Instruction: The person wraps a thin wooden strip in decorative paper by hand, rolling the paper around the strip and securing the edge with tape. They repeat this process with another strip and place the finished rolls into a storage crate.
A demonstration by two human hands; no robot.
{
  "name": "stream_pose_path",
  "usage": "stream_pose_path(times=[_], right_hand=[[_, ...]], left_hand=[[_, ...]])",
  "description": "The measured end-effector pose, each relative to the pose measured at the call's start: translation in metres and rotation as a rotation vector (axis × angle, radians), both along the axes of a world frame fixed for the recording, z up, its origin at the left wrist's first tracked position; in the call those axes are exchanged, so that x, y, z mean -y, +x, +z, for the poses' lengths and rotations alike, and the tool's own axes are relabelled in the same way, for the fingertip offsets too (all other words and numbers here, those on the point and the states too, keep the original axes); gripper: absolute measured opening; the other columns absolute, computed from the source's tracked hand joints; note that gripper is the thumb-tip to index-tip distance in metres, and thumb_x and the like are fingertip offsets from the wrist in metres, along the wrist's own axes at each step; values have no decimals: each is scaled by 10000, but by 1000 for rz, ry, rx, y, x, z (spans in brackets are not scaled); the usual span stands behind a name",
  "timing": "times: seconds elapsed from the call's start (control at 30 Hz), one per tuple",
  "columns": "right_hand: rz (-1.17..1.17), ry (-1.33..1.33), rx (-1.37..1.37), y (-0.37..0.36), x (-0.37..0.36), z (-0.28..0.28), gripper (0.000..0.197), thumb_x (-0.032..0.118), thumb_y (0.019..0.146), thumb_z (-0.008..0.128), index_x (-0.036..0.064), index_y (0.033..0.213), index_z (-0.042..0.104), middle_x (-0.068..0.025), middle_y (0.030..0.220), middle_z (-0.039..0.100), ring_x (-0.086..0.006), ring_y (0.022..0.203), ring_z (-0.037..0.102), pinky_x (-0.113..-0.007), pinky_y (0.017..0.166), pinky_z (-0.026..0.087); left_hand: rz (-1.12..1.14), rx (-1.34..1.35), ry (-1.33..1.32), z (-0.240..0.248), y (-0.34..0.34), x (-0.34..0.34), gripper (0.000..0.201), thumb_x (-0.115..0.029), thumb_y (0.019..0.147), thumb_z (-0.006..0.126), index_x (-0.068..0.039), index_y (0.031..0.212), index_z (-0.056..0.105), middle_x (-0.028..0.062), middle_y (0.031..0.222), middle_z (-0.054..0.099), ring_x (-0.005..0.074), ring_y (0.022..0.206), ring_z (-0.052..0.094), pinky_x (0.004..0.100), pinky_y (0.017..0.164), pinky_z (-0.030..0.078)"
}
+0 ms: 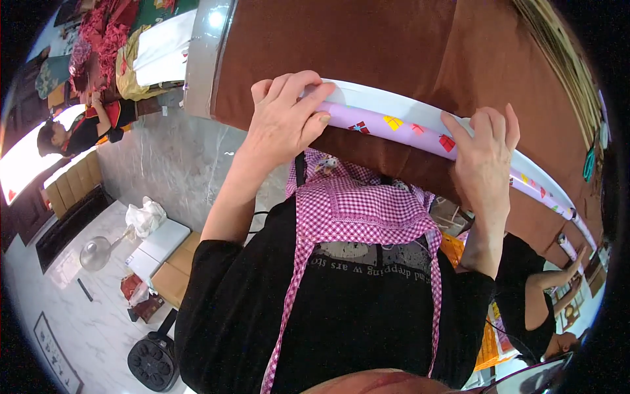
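Observation:
A long roll of lilac wrapping paper (403, 129), printed with small red and yellow gift boxes, lies along the near edge of a brown-covered table (341, 39). Its white underside shows as a strip along the far side. My left hand (282, 118) grips the roll towards its left end, the thumb in front and the fingers bent over the top. Farther right, my right hand (485, 154) is bent over the same roll, its thumb near a red gift print. Beyond that hand the roll runs on to the right.
On the right, a co-worker (525, 289) reaches towards the table. Long thin tan strips (558, 52) with a teal tie lie along the table's right side. Another person (85, 128) stands far left near red fabric (105, 39). Cartons (177, 269) and a black stool (152, 363) are at lower left.

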State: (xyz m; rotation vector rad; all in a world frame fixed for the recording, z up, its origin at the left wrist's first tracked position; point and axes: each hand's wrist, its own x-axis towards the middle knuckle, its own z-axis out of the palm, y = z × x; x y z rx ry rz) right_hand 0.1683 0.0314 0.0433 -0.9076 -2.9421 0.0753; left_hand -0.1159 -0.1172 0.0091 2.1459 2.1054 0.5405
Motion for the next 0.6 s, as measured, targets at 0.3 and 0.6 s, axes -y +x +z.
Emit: stream_pose_path(times=[0.3, 0.6], right_hand=[[-6, 44, 1, 1, 1, -2, 389, 26, 769, 590, 136, 1115, 730, -110, 993, 531, -285, 1112, 526, -527, 1144, 303], [-16, 48, -59, 5, 0, -5, 372, 17, 766, 601, 136, 1090, 739, -112, 979, 542, -291, 1101, 537, -535, 1130, 325]], left_hand=[[-97, -81, -55, 12, -3, -10, 335, -376, 849, 689, -217, 1143, 702, 13, 1127, 579, 203, 1074, 552, 405, 913, 341], [-232, -77, -86, 16, -11, -27, 325, -405, 859, 679, -225, 1125, 730, 25, 1083, 569, 223, 1019, 529, 389, 892, 348]])
